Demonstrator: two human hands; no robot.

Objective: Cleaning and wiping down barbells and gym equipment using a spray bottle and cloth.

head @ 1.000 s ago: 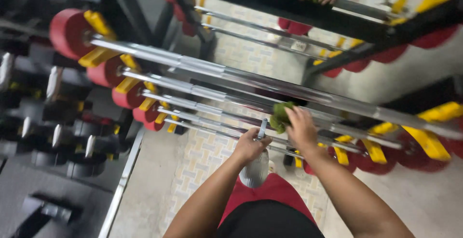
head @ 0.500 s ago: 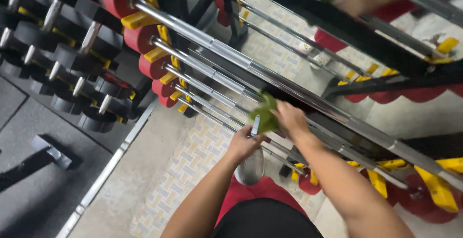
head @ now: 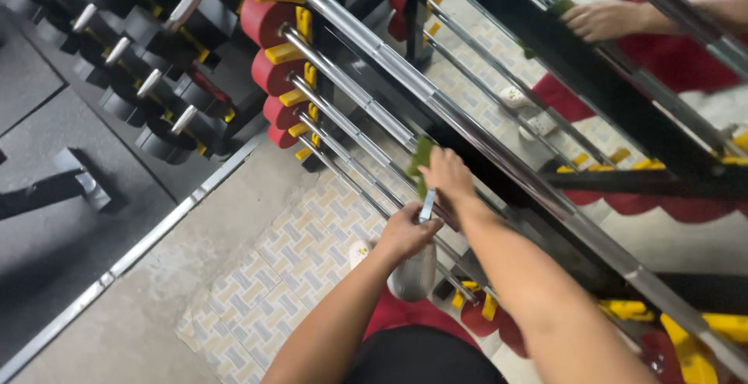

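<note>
Right hand [head: 446,175] closed over the green cloth [head: 421,162], pressing it on a chrome bar [head: 366,146] mid-rack, left hand [head: 405,232] wrapped round the spray bottle [head: 414,271] just below; wiping looks underway, with the bars [head: 467,131] above seemingly left.

A: What sort of place is this?

B: A gym, weights area. Steel barbells [head: 366,131] lie side by side on a black rack [head: 623,111], w/ red plates [head: 269,72] and yellow collars [head: 284,53] at the ends.

A: Anything else that shows it?

B: Yes, rows of black dumbbells [head: 156,88] on a stand at left, dark rubber flooring [head: 47,228] beside patterned tiles [head: 304,251], and a big mirror [head: 686,236] behind the rack, typical gym wall.
</note>
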